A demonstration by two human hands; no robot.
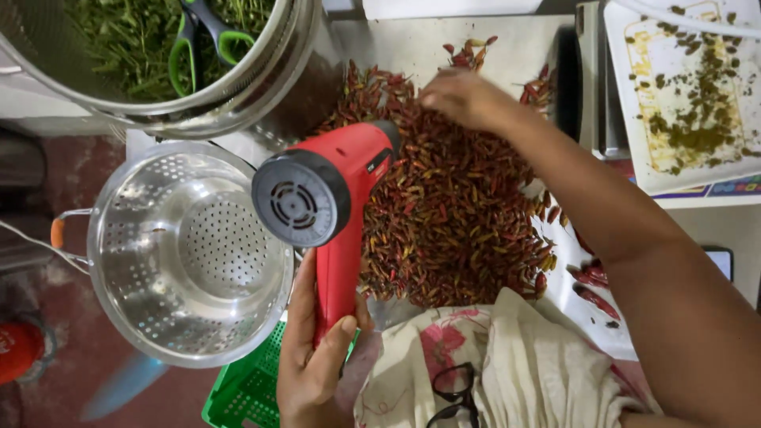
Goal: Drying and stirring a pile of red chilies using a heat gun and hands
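Observation:
My left hand (pixel 313 353) grips the handle of a red heat gun (pixel 333 198) with a black round rear vent; its nozzle points at a heap of small dried red chillies (pixel 452 214) spread on a pale tabletop. My right hand (pixel 460 97) reaches across the heap, fingers curled down into the chillies at its far side. What the fingers hold is hidden.
An empty steel colander (pixel 186 254) sits left of the heat gun, over a green plastic crate (pixel 246 388). Behind it a big steel bowl (pixel 238 87) holds green stems and green-handled scissors (pixel 198 40). A stained white tray (pixel 690 95) lies at the right. Glasses (pixel 453 394) hang on my shirt.

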